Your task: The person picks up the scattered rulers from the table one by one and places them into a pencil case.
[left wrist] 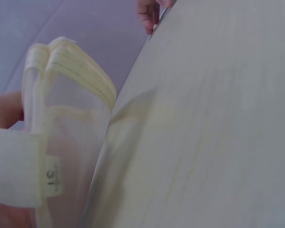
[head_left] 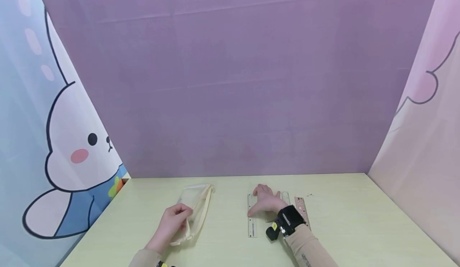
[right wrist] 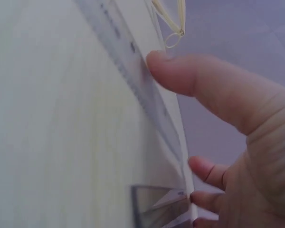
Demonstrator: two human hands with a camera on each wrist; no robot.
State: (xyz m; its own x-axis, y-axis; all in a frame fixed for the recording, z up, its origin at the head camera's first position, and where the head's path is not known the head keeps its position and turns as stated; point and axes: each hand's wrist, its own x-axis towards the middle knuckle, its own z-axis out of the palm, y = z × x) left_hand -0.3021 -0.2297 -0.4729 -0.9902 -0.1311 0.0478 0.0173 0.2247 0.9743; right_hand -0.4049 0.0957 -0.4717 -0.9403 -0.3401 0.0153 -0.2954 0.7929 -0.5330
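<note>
My left hand (head_left: 174, 221) grips the near edge of a translucent pouch (head_left: 195, 203) with cream borders, tilted over the table. A small printed tag (left wrist: 52, 175) shows on it in the left wrist view. My right hand (head_left: 266, 200) reaches over a clear ruler (head_left: 252, 228), its thumb at the ruler's long edge and its other fingers spread towards the far end; nothing is visibly pinched. Right of it lie a second clear ruler (head_left: 285, 197), partly covered by the hand, and a pinkish ruler (head_left: 300, 205). A dark-edged clear triangular piece (right wrist: 156, 206) appears in the right wrist view.
The pale wooden table (head_left: 352, 219) meets a purple cloth backdrop (head_left: 244, 99) at its far edge. Printed cloths flank it, with a cartoon animal (head_left: 82, 147) on the left one. A black wrist camera mount (head_left: 287, 220) covers part of the rulers' area.
</note>
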